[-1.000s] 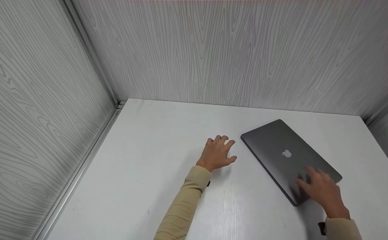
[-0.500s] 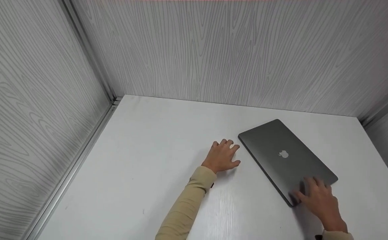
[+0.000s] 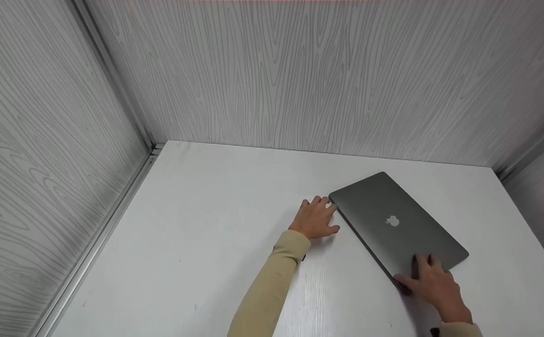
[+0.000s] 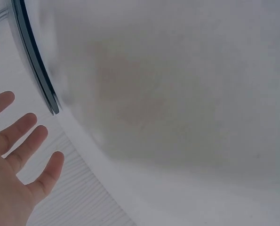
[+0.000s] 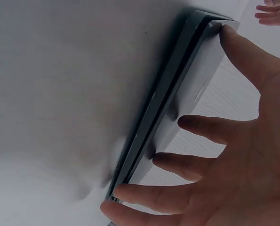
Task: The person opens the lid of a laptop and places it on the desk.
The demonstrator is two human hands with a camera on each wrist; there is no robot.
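A closed dark grey laptop [image 3: 370,201] lies slantwise on the white table in the head view, lid up with its logo showing. My left hand [image 3: 314,220] is beside its far left corner, fingers spread and the fingertips at the edge; whether they touch is hard to tell. Over the near end is my right hand [image 3: 438,288], its thumb at the near corner and its fingers on or just above the lid. The right wrist view shows the laptop's thin side [image 5: 163,89] along the spread fingers. In the left wrist view, the laptop [image 4: 34,56] appears edge-on beyond the fingertips.
The white table [image 3: 215,210] carries the laptop on its right half. A grey wood-grain panel [image 3: 272,75] rises along the back edge. Similar panels stand at the left [image 3: 28,140] and right, with a metal rail [image 3: 108,210] along the table's left side.
My left hand has moved right, up to the laptop's edge. My right hand has come down and shifted toward the laptop's near corner. The head view has shifted slightly; the laptop looks unmoved.
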